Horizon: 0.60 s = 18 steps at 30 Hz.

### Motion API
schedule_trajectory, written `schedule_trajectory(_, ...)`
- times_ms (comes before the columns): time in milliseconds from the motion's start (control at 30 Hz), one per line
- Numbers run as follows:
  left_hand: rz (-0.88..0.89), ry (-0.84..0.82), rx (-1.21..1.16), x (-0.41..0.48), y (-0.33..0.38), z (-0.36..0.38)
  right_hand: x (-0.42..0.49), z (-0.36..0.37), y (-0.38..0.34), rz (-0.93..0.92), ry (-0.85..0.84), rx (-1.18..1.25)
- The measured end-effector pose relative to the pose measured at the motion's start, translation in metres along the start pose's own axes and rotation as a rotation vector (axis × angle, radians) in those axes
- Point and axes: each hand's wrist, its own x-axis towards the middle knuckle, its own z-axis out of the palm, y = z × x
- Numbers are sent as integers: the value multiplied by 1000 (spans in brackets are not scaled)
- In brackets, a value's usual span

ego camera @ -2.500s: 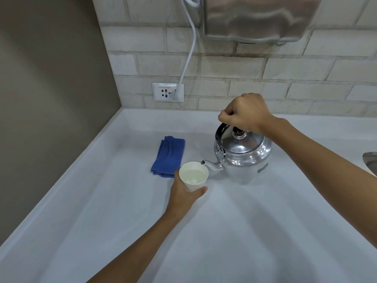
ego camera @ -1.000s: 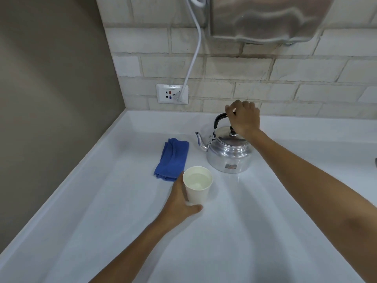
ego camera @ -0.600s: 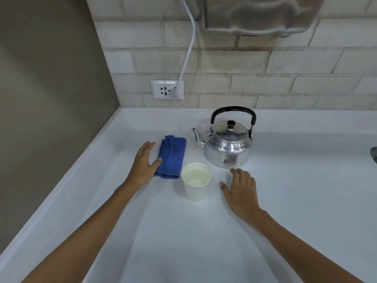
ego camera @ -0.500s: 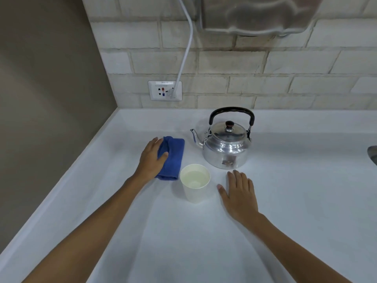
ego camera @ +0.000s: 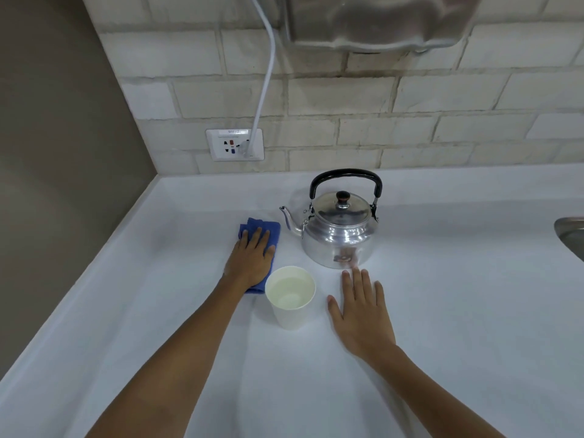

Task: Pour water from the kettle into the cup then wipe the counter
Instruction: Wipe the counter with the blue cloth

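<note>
Steel kettle (ego camera: 339, 235) upright | spout left | left hand (ego camera: 251, 259) flat on cloth (ego camera: 271, 230)

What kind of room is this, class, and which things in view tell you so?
Probably a kitchen or pantry corner: a white counter against a brick wall, a metal kettle beside a cup of water, and a sink's edge at the right.

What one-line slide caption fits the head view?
Left hand flat on blue cloth, right hand on counter, filled cup before kettle.
</note>
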Motion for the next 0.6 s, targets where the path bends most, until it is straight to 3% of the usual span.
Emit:
schedule_trajectory(100,305,13,64,-19,4,-1,0,0,1,-6,1,-19)
schedule_trajectory(167,411,19,-65,-43,-1,-1,0,0,1,-6,-1,-22)
schedule_trajectory(267,420,-17,-322,-72,-14,-6,0,0,0,0,11,-14)
schedule_trajectory(367,459,-43,-302,-71,-14,-10,0,2,-1,0,19,-9)
schedule_trajectory(600,244,-16,-299,-70,-2,-6,0,-2,2,-16,29,9)
